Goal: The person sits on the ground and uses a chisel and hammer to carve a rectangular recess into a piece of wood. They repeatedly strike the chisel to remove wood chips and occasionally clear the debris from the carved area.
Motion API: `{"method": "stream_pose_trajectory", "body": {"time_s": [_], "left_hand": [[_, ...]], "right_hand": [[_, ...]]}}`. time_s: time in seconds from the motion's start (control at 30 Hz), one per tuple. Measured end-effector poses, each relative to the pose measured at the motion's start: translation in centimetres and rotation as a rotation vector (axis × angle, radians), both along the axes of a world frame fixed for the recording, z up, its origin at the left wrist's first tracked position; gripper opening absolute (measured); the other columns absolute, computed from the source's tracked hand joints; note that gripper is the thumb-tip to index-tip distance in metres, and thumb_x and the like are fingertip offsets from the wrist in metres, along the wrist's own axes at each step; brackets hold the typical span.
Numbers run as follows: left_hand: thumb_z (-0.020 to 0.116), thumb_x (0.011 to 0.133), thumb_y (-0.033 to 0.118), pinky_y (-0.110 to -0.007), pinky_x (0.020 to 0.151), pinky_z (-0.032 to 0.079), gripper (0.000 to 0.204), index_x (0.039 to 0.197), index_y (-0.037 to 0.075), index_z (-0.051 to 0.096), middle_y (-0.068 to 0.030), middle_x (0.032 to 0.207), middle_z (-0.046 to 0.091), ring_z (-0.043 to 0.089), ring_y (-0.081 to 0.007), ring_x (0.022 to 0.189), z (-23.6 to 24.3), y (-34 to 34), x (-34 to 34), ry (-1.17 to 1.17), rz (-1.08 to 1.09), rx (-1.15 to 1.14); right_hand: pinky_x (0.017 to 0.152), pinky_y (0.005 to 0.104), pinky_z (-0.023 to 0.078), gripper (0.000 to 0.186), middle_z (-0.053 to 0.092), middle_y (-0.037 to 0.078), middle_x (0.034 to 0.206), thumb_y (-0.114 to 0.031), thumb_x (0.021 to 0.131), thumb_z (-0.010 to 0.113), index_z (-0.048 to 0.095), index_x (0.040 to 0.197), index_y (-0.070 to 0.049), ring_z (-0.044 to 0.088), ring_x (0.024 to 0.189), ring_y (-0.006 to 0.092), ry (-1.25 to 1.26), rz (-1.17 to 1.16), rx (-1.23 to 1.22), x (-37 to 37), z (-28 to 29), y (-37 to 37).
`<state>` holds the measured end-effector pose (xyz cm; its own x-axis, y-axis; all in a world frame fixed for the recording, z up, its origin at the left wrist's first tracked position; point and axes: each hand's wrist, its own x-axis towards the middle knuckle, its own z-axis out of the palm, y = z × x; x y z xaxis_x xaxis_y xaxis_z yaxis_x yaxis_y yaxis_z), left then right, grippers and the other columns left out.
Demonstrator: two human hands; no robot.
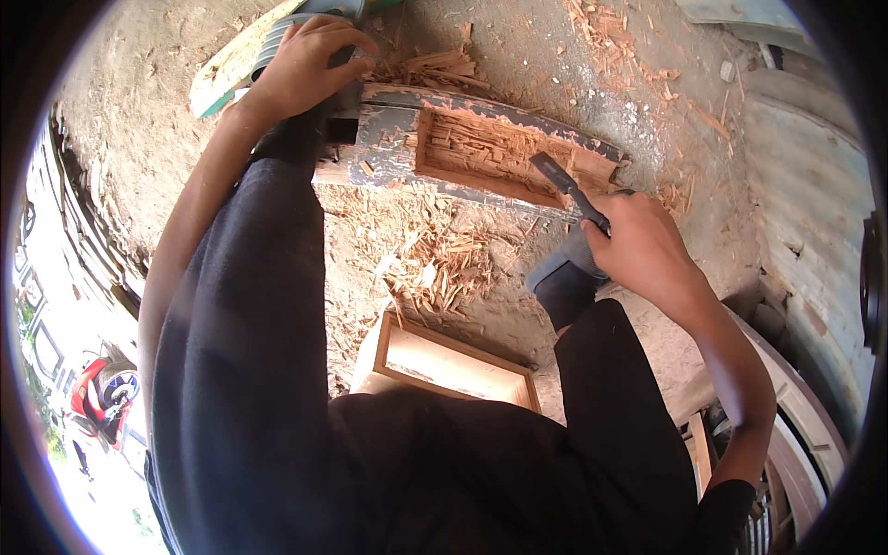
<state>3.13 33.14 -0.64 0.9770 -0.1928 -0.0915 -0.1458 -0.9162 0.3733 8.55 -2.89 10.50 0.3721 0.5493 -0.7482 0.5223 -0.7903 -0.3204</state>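
Note:
A weathered wooden beam (pixel 384 139) lies across the ground, dark paint peeling off it. Cut into its upper face is a long rectangular recess (pixel 481 148) with rough, splintered reddish wood inside. My right hand (pixel 643 245) is closed around a chisel (pixel 566 185), its flat dark blade slanting over the recess near the right end. The chisel's handle is mostly hidden in the fist. My left hand (pixel 310 65) rests at the upper left, fingers spread and bent, over a grey ribbed object (pixel 268 46) beside the beam's left end.
Wood chips (pixel 430 264) are heaped on the dirt before the beam, with more shavings (pixel 615 42) behind it. A wooden frame or box (pixel 453 356) sits between my legs. My shoe (pixel 564 264) is close to the beam. Corrugated metal sheet (pixel 805 176) stands at right.

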Motion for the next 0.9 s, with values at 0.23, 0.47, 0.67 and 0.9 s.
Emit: {"method": "stream_pose_trajectory", "body": {"time_s": [0.23,0.47,0.67,0.9], "left_hand": [[0.059,0.083,0.03,-0.038,0.098,0.033,0.025,0.103,0.015,0.063,-0.0079,0.103,0.059,0.049,-0.0232,0.109,-0.4,0.2,0.5,0.005,0.023,-0.067],[0.061,0.082,0.02,-0.035,0.091,0.041,0.021,0.101,0.01,0.063,-0.0108,0.106,0.057,0.052,-0.0267,0.105,1.4,-0.6,0.5,0.057,0.061,-0.094],[0.06,0.084,0.02,-0.035,0.091,0.041,0.022,0.102,0.009,0.062,-0.0105,0.105,0.058,0.053,-0.0262,0.104,1.5,-0.6,0.7,0.058,0.059,-0.152],[0.058,0.085,0.021,-0.034,0.091,0.04,0.023,0.104,0.008,0.061,-0.0096,0.106,0.058,0.053,-0.0249,0.105,1.3,-0.1,0.3,0.109,0.128,-0.216]], "right_hand": [[0.052,0.038,0.049,0.051,0.059,0.017,0.066,-0.003,0.071,0.058,0.05,0.122,0.0,0.062,0.059,0.0273,-0.258,0.241,0.251,-4.0,-4.7,4.6],[0.053,0.0343,0.05,0.054,0.06,0.016,0.072,-0.003,0.071,0.055,0.046,0.124,0.002,0.062,0.061,0.0254,-0.224,0.48,-0.072,-1.9,-0.9,-1.4],[0.054,0.0359,0.05,0.053,0.058,0.014,0.069,-0.003,0.073,0.053,0.046,0.126,-0.002,0.061,0.062,0.0266,-0.188,0.387,0.223,-4.4,-2.9,3.5],[0.054,0.037,0.05,0.049,0.059,0.016,0.071,-0.005,0.076,0.053,0.049,0.124,-0.002,0.061,0.059,0.0284,-0.211,0.361,0.0,-3.5,-3.7,2.1]]}}
